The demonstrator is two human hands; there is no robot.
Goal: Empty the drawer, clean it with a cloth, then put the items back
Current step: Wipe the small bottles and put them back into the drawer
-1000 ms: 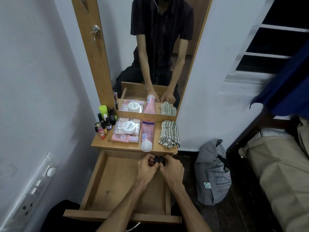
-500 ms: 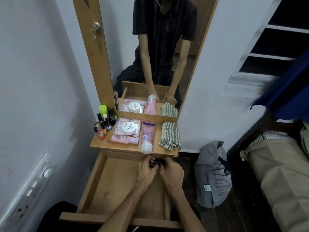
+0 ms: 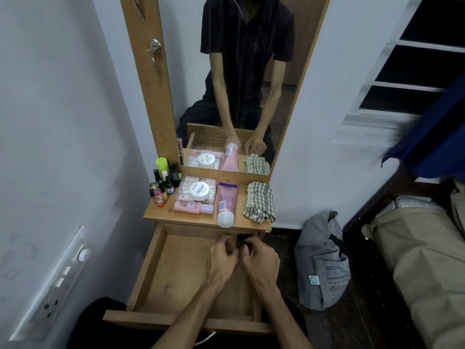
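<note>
Both hands, left hand (image 3: 222, 258) and right hand (image 3: 261, 256), pinch a small dark thing (image 3: 242, 241), maybe the last item, over the drawer (image 3: 161, 268).

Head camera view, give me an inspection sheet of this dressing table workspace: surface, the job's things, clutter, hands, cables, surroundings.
Surface: wooden shelf below a mirror; it carries the toiletries.
Job's things: drawer pulled open, its visible floor bare; checked cloth folded on the shelf's right; pink tube lying flat; white-lidded jar on clear packets; pink bottle on its side; small bottles upright at the left.
Clutter: nothing seen.
Hands: left hand and right hand together pinch a small dark object at the drawer's back right.
Cables: a white cord below the drawer front.
Surroundings: wall switch panel, grey bag on the floor.
</note>
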